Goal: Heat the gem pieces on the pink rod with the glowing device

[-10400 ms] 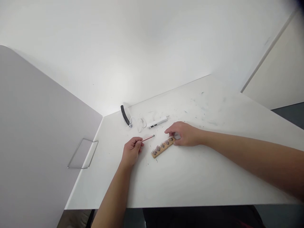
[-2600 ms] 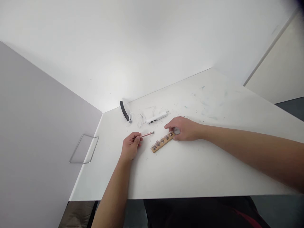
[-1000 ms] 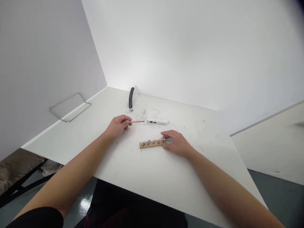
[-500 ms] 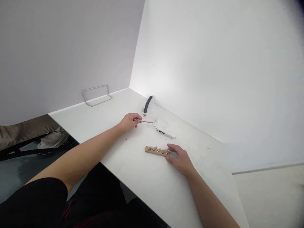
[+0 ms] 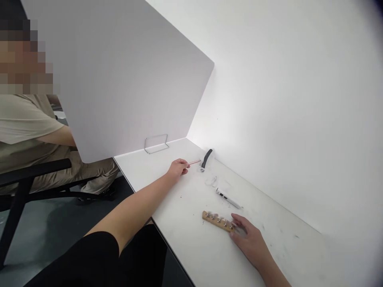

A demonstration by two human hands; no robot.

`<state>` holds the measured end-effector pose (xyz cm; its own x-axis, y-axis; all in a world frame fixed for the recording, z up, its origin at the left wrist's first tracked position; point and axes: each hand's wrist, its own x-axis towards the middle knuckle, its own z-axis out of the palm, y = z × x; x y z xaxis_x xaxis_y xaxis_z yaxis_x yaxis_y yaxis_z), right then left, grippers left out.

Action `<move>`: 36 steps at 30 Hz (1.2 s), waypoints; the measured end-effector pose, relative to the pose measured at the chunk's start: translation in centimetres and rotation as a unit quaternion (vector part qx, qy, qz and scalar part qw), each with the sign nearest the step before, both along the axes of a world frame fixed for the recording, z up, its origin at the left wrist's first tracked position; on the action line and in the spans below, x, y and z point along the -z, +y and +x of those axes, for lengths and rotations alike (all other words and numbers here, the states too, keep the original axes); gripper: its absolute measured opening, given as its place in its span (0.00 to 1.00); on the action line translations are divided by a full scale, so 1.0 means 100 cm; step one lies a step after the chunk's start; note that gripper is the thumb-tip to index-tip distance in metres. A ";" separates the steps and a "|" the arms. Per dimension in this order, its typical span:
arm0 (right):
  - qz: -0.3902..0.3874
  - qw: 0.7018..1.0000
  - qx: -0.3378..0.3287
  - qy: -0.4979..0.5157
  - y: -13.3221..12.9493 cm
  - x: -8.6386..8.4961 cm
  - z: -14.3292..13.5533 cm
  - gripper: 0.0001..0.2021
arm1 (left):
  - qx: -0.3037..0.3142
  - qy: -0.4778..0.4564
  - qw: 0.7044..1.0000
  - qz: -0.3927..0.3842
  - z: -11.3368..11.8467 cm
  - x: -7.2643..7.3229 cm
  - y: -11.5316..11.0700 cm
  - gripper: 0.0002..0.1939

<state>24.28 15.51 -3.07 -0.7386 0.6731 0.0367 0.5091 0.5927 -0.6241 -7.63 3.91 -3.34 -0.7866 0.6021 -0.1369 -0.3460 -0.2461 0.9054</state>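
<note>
My left hand [image 5: 178,168] pinches a thin reddish stick [image 5: 194,162], whose far tip points right towards a black curved object [image 5: 206,158]. My right hand [image 5: 247,236] rests on the table at the right end of a wooden strip [image 5: 218,222], its thumb and fingers around that end. Several shiny metal balls or knobs line the strip, with small clear pieces beside them. A white pen-like device [image 5: 228,198] with dark markings lies behind the strip. Between the device and the black object is a thin white cord [image 5: 212,181].
The white table [image 5: 191,255] meets a grey partition [image 5: 128,87] and a white wall. A bent wire stand [image 5: 156,144] is by the partition. At the left, a person [image 5: 26,115] sits in a black chair [image 5: 36,168].
The view has swung left, showing the seated person. My left hand has moved the stick away from the white cord, closer to the black object. My right hand stays at the strip.
</note>
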 end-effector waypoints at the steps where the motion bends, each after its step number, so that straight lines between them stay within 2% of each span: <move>1: 0.002 1.000 -0.002 0.000 0.000 0.000 0.000 0.25 | -0.001 -0.010 1.000 0.005 0.000 0.000 0.000 0.08; 11: -0.004 1.000 0.009 0.004 -0.002 -0.002 0.000 0.25 | 0.001 -0.041 0.999 0.024 -0.003 0.004 0.002 0.12; 22: 0.040 0.999 0.017 0.028 0.003 0.012 0.002 0.24 | 0.018 -0.017 1.000 0.010 -0.002 0.006 0.006 0.11; 30: 0.019 1.000 0.000 -0.010 0.000 -0.003 0.001 0.24 | 0.028 -0.005 1.000 -0.003 0.002 0.005 0.008 0.12; 36: 0.010 1.000 0.021 0.021 -0.002 -0.001 0.001 0.24 | 0.025 0.002 1.000 -0.005 0.004 0.002 0.005 0.12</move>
<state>24.38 15.35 -3.01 -0.7067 0.7029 0.0803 0.5082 0.5833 -0.6336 -7.21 4.42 -3.49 -0.7563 0.6390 -0.1404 -0.3547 -0.2203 0.9086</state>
